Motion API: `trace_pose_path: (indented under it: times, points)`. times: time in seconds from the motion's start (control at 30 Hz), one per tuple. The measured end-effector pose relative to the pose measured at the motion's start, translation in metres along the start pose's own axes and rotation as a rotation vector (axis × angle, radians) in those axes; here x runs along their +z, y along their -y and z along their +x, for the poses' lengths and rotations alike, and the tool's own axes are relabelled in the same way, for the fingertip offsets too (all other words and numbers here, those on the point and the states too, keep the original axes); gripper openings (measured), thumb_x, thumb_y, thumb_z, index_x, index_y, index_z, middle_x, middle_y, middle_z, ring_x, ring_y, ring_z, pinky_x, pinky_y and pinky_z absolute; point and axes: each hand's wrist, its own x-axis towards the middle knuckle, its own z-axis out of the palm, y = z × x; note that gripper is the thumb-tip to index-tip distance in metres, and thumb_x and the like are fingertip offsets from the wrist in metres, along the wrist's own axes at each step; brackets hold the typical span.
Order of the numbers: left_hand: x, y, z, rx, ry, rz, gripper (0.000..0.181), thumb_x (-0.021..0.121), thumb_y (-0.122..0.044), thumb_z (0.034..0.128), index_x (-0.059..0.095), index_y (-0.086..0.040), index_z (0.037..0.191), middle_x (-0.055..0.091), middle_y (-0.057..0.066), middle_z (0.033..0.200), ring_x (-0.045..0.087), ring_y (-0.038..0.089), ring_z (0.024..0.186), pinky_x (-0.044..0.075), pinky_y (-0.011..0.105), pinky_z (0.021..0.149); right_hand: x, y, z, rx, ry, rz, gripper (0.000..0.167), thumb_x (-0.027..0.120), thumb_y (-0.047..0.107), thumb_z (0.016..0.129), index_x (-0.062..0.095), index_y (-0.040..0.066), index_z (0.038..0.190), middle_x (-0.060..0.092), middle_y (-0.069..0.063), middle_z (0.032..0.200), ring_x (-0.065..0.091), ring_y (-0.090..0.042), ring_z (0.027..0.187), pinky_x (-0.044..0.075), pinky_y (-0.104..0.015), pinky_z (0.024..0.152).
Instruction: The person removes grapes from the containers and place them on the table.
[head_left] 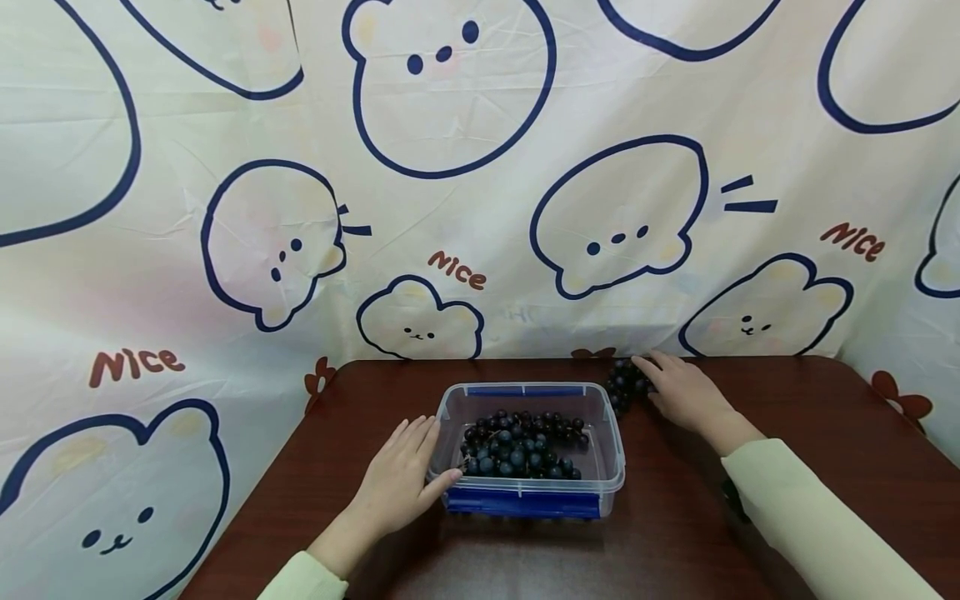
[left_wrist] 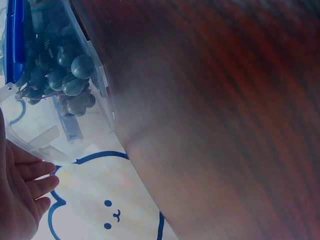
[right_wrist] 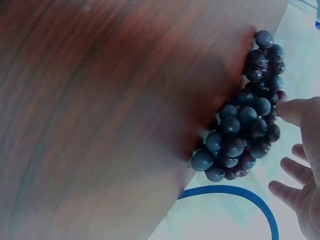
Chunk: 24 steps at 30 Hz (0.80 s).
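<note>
A clear plastic box (head_left: 517, 492) with blue clips stands on the brown table, dark grapes (head_left: 517, 450) inside it. My left hand (head_left: 397, 479) rests against the box's left side, fingers extended and thumb at the near left corner; the left wrist view shows this hand (left_wrist: 25, 192) beside the clear wall. Behind the box's right end lies another bunch of dark grapes (head_left: 626, 385). My right hand (head_left: 686, 392) is at its right side, fingers loosely spread. In the right wrist view the thumb of this hand (right_wrist: 302, 165) touches or nearly touches the bunch (right_wrist: 240, 130).
The brown table (head_left: 675, 533) ends at a pale curtain (head_left: 510, 208) with blue cartoon outlines, which hangs behind it and at both sides. A small dark object (head_left: 735, 500) shows partly beside the right sleeve.
</note>
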Motion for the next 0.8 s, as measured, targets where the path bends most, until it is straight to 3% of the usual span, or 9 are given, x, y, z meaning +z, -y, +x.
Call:
trace_pose_path:
  times: [0.53, 0.8]
  points:
    - [0.001, 0.000, -0.001, -0.019, 0.017, -0.019, 0.076, 0.050, -0.056, 0.0953, 0.048, 0.006, 0.140, 0.046, 0.020, 0.144, 0.039, 0.033, 0.136, 0.024, 0.048, 0.113, -0.025, 0.022, 0.003, -0.101, -0.131, 0.002, 0.067, 0.080, 0.009, 0.079, 0.050, 0.001, 0.139, 0.049, -0.029, 0.133, 0.053, -0.045, 0.116, 0.045, -0.058, 0.091]
    - [0.001, -0.001, -0.001, -0.024, 0.019, -0.021, 0.076, 0.049, -0.056, 0.0957, 0.047, 0.006, 0.140, 0.046, 0.020, 0.144, 0.038, 0.033, 0.136, 0.024, 0.048, 0.113, -0.038, 0.040, 0.003, -0.142, -0.134, 0.025, 0.071, 0.081, 0.012, 0.079, 0.047, 0.001, 0.141, 0.048, -0.028, 0.135, 0.050, -0.043, 0.120, 0.044, -0.057, 0.094]
